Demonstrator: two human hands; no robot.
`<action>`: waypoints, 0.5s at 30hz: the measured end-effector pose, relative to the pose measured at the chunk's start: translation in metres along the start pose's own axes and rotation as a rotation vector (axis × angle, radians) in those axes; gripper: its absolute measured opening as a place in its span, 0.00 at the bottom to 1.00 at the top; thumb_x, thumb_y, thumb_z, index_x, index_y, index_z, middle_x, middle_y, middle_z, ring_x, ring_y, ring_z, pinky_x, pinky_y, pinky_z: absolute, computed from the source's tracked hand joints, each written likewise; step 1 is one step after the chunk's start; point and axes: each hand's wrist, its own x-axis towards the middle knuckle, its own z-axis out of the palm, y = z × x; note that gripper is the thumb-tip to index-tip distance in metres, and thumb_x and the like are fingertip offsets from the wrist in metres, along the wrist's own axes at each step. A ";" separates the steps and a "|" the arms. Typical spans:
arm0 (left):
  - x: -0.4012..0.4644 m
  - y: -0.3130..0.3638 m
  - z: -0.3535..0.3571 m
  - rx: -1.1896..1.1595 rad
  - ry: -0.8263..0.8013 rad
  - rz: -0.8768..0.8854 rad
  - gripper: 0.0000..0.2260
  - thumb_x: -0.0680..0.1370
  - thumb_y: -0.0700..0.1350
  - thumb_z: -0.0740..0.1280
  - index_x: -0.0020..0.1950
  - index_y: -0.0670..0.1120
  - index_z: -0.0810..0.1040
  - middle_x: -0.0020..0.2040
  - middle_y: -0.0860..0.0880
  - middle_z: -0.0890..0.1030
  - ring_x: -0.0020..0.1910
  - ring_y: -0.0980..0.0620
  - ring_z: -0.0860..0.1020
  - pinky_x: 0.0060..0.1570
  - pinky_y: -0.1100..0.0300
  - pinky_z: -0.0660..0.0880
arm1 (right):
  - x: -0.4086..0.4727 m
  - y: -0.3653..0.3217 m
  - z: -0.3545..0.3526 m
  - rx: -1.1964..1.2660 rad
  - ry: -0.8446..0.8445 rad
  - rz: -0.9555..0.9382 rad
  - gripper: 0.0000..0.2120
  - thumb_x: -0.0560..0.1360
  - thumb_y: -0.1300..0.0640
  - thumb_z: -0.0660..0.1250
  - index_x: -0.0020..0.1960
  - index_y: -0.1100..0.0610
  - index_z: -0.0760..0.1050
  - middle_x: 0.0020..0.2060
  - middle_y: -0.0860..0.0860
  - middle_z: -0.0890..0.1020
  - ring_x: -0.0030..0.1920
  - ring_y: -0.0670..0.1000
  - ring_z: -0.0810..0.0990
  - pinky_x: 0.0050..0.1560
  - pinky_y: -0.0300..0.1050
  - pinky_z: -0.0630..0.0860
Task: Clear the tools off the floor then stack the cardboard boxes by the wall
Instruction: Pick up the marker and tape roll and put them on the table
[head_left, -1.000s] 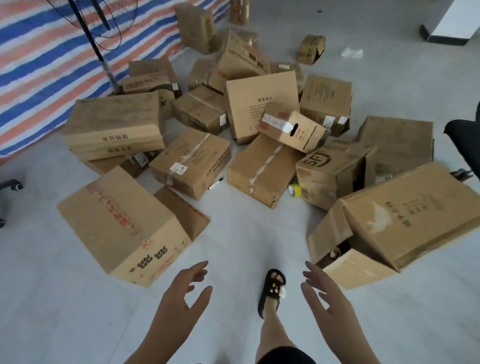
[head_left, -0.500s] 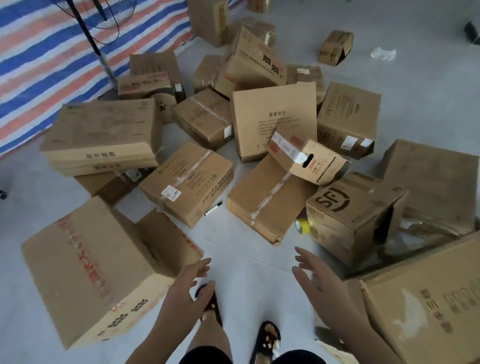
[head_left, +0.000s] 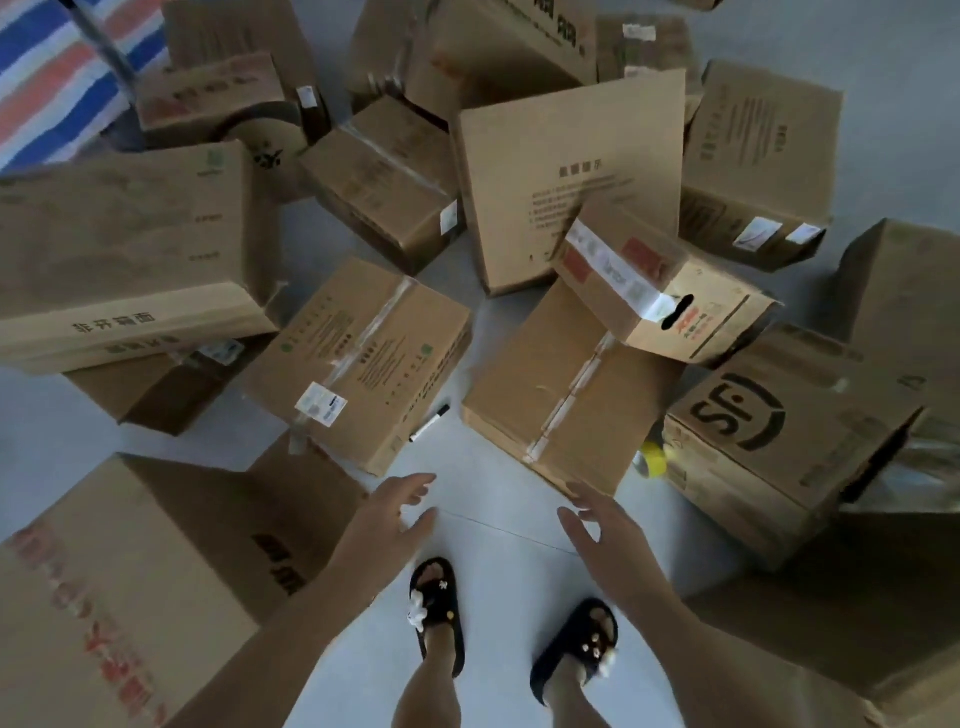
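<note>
Several cardboard boxes lie scattered over the grey floor. A black and white marker pen (head_left: 430, 423) lies on the floor against a taped box (head_left: 363, 358). A yellow tape roll (head_left: 653, 459) is wedged between a flat taped box (head_left: 563, 400) and the box with a round black logo (head_left: 779, 436). My left hand (head_left: 387, 512) is open, fingers spread, a little below the marker. My right hand (head_left: 597, 525) is open too, just below the flat box's near corner. Neither hand holds anything.
A large box with red print (head_left: 130, 597) stands close at my lower left and another box (head_left: 852, 613) at my lower right. My feet in black sandals (head_left: 436, 608) stand on the narrow strip of floor between them. A striped tarp (head_left: 52, 78) hangs at top left.
I have stepped forward into the pile and the boxes now look much closer. Both open hands have reached further ahead, toward the marker and the flat box.
</note>
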 end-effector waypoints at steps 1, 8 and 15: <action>0.026 -0.012 0.009 0.013 0.004 -0.008 0.14 0.78 0.45 0.65 0.62 0.57 0.70 0.54 0.60 0.74 0.54 0.63 0.73 0.52 0.73 0.68 | 0.026 0.010 0.009 -0.004 -0.016 0.007 0.19 0.79 0.47 0.59 0.69 0.49 0.67 0.62 0.45 0.73 0.56 0.41 0.71 0.55 0.36 0.66; 0.209 -0.151 0.118 0.039 0.041 -0.087 0.14 0.78 0.44 0.65 0.64 0.49 0.73 0.54 0.53 0.74 0.53 0.55 0.74 0.57 0.62 0.71 | 0.214 0.118 0.079 -0.322 -0.071 -0.084 0.21 0.80 0.48 0.55 0.70 0.54 0.65 0.65 0.51 0.72 0.65 0.52 0.70 0.62 0.42 0.65; 0.341 -0.311 0.214 0.106 0.138 -0.117 0.15 0.78 0.42 0.65 0.64 0.45 0.74 0.52 0.49 0.75 0.51 0.52 0.75 0.52 0.63 0.71 | 0.344 0.254 0.159 -0.538 0.038 -0.414 0.28 0.77 0.36 0.46 0.66 0.51 0.71 0.59 0.51 0.75 0.59 0.57 0.75 0.57 0.54 0.72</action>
